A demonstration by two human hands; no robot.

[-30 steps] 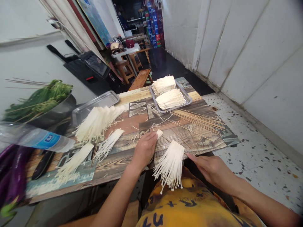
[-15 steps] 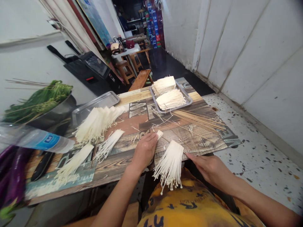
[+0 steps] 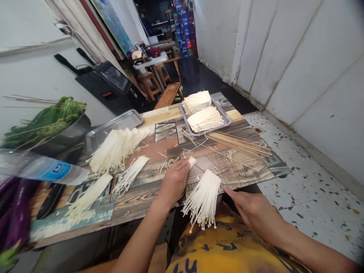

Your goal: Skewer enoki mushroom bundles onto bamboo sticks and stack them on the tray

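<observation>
My right hand [image 3: 253,206] is closed on the end of a bamboo skewer. Threaded on that skewer, a flat bunch of enoki mushrooms [image 3: 203,199] hangs over the table's front edge, caps downward. My left hand [image 3: 176,180] is closed round another small enoki bunch [image 3: 192,162]; only its pale cut end shows past the fingers. The skewer's tip points toward this end, and I cannot tell whether it touches. Left of my left hand, a loose enoki bunch [image 3: 132,172] lies on the table beside a bigger enoki pile [image 3: 113,149].
Bamboo skewers [image 3: 241,146] lie at the right, below a metal tray [image 3: 227,120] of enoki. Another tray [image 3: 133,115] sits behind the pile. At the left are a plastic bottle [image 3: 57,170], a black-handled knife [image 3: 49,203], eggplants [image 3: 21,212] and a bowl [image 3: 75,129] of greens.
The skewered enoki bunch has swung slightly to the left and up. My right hand has shifted a little; my left hand stays nearly in place.
</observation>
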